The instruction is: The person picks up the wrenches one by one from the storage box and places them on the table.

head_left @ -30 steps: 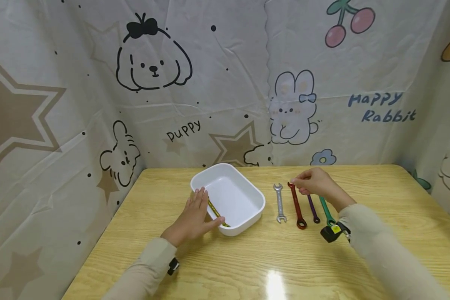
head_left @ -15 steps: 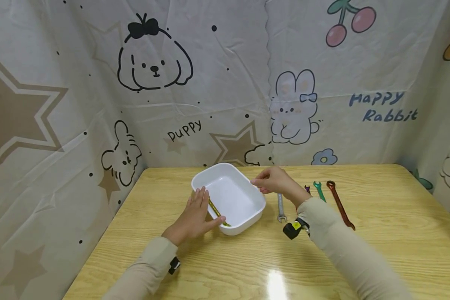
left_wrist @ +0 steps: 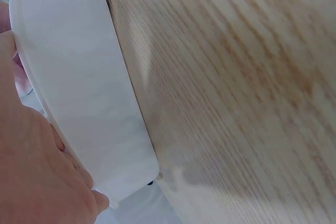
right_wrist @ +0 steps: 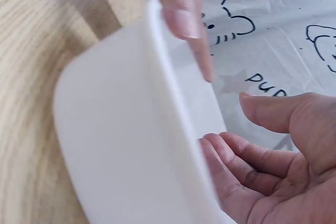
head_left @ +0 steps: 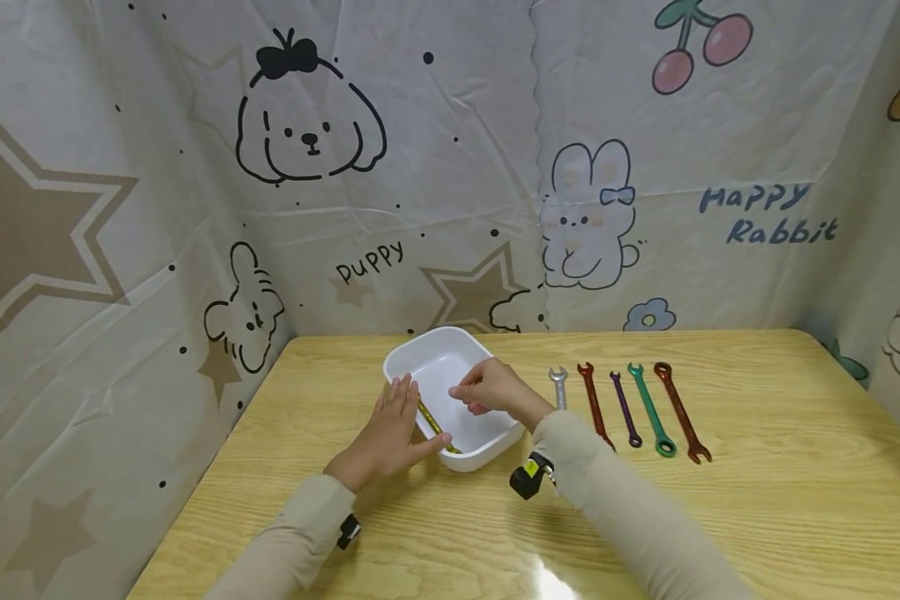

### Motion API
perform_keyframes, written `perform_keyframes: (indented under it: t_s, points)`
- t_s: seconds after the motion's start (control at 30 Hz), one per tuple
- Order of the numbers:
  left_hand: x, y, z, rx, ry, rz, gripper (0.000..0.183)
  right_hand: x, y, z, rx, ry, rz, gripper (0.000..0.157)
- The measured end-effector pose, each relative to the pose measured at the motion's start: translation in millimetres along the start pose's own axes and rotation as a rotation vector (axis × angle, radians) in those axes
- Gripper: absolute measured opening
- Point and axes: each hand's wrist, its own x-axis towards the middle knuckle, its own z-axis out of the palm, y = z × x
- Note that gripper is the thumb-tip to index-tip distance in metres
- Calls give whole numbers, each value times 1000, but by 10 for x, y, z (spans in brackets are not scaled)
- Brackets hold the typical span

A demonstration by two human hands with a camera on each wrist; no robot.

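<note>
My left hand (head_left: 386, 433) rests on the left rim of a white plastic tub (head_left: 450, 333), fingers laid fairly straight over the edge and thumb at the near corner. The left wrist view shows that hand (left_wrist: 37, 166) along the rim beside the tub's outer wall (left_wrist: 89, 87). Inside the tub, a slim gold-coloured tool (head_left: 429, 417) lies along the left wall, partly hidden by the left hand. My right hand (head_left: 495, 387) is over the tub's right half. In the right wrist view its thumb (right_wrist: 268, 111) stands apart from loosely bent fingers (right_wrist: 252, 161), with nothing between them.
Right of the tub, wrenches lie in a row: silver (head_left: 558, 382), red (head_left: 591, 396), purple (head_left: 625, 408), green (head_left: 651, 408) and brownish red (head_left: 682, 412). My right sleeve covers parts of the nearest ones. Printed cloth (head_left: 465, 167) hangs behind the wooden table (head_left: 330, 367).
My right hand has moved left, from above the red wrench, past the tub's right rim, to over its inside. The left hand, the tub and the wrenches have stayed in place.
</note>
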Motion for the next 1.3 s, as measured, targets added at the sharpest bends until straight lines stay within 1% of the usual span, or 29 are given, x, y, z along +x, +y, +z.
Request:
perform_keyframes:
  t_s: [0.1, 0.23, 0.43, 0.47, 0.57, 0.7, 0.87, 1.07, 1.3]
  points:
    - [3, -4, -1, 2, -6, -1, 107, 40, 34, 127, -13, -12, 5, 22]
    - [4, -5, -6, 0, -4, -2, 106, 100, 95, 279, -58, -24, -4, 22]
    - [-10, 4, -6, -5, 12, 15, 104, 159, 187, 450, -125, -52, -46, 18]
    - [-12, 6, -6, -4, 11, 15, 104, 169, 206, 468, -153, -50, -71, 19]
    - [-17, 10, -6, -3, 10, 18, 104, 169, 202, 499, -221, -37, -67, 21]
    - [-18, 14, -14, -7, 11, 23, 104, 151, 161, 513, -275, -19, -44, 22]
    - [-11, 8, -21, -2, 16, 25, 104, 124, 130, 530, -330, 9, -86, 22]
    - [-10, 1, -16, -7, 17, 26, 104, 118, 115, 554, -364, 15, -110, 24]
    - [-5, 10, -19, -14, 15, 21, 103, 151, 124, 572, -406, 15, -103, 26]
